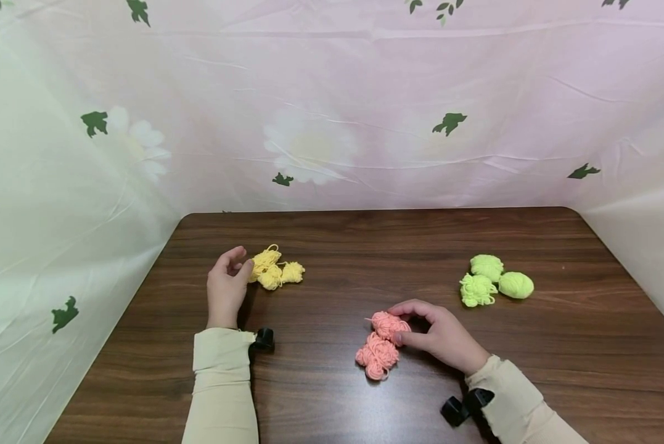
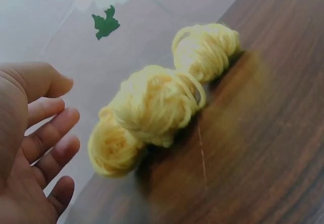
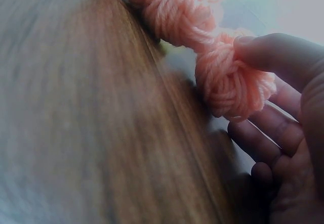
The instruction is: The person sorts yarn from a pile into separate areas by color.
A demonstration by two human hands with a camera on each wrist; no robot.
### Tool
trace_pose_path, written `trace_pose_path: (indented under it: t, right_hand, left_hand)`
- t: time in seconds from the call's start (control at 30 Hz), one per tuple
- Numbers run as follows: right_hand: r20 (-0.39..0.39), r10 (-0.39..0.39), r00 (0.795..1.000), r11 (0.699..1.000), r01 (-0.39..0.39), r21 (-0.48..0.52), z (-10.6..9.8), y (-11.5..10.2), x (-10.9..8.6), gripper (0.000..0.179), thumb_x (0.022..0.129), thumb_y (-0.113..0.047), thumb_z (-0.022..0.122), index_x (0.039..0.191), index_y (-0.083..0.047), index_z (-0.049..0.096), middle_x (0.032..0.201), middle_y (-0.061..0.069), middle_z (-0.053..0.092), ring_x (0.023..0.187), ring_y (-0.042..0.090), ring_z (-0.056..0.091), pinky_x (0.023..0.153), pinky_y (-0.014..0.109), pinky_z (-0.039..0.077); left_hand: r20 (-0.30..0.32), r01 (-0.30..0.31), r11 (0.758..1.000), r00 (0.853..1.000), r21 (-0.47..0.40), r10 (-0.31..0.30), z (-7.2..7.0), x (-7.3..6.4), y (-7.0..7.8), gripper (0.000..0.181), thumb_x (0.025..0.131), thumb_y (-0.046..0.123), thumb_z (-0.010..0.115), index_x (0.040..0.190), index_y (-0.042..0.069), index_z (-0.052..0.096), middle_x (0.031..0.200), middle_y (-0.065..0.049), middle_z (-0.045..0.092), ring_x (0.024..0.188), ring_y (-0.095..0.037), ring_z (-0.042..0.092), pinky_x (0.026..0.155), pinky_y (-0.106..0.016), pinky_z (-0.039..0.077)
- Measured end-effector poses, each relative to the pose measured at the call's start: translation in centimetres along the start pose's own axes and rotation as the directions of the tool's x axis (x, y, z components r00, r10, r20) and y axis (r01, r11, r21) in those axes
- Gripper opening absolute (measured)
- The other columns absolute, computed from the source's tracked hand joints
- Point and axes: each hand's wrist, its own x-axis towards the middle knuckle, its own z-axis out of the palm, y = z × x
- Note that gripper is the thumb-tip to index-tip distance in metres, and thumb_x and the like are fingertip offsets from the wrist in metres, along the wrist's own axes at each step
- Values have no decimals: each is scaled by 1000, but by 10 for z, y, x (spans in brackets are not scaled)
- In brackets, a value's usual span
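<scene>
Three small yellow yarn balls lie in a cluster at the left of the table, with loose loops. My left hand is beside them, fingers loosely bent; in the left wrist view a gap shows between its fingertips and the yellow yarn. Near the middle front, my right hand holds a pink yarn ball between thumb and fingers. A second pink yarn ball touches it on the near side. In the right wrist view the thumb presses on the held pink ball.
Three lime-green yarn balls sit together at the right of the dark wooden table. A pale floral cloth hangs behind the table and along both sides. Each wrist wears a black camera.
</scene>
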Motion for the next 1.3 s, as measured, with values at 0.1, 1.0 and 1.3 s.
trace_pose_path:
  t: [0.1, 1.0, 1.3]
  right_hand:
    - [-2, 2, 1000, 1000, -2, -2, -1, -1, 0, 33, 76, -22, 77, 108, -18, 66, 103, -7, 65, 97, 12, 59, 87, 36, 44]
    - [8, 1, 1000, 1000, -1, 0, -3, 0, -2, 32, 78, -21, 76, 108, -17, 66, 104, -7, 65, 97, 13, 59, 86, 35, 45]
    - [15, 23, 1000, 1000, -23, 6, -2, 1, 0, 34, 77, -24, 77, 109, -18, 66, 106, -8, 64, 101, 13, 58, 89, 39, 43]
  left_hand:
    - [-6, -29, 999, 1000, -27, 29, 0, -2, 5, 33, 88, 24, 64, 120, 18, 60, 118, 3, 60, 97, -14, 52, 80, -31, 45]
    - [60, -200, 966, 975, -166, 213, 15, -23, 59, 27, 87, 11, 65, 112, 5, 64, 112, -10, 64, 91, -23, 56, 70, -27, 42]
    - [202, -238, 934, 934, -267, 296, 44, -37, 65, 23, 86, 20, 68, 108, 16, 65, 104, 0, 65, 87, -15, 55, 68, -28, 45]
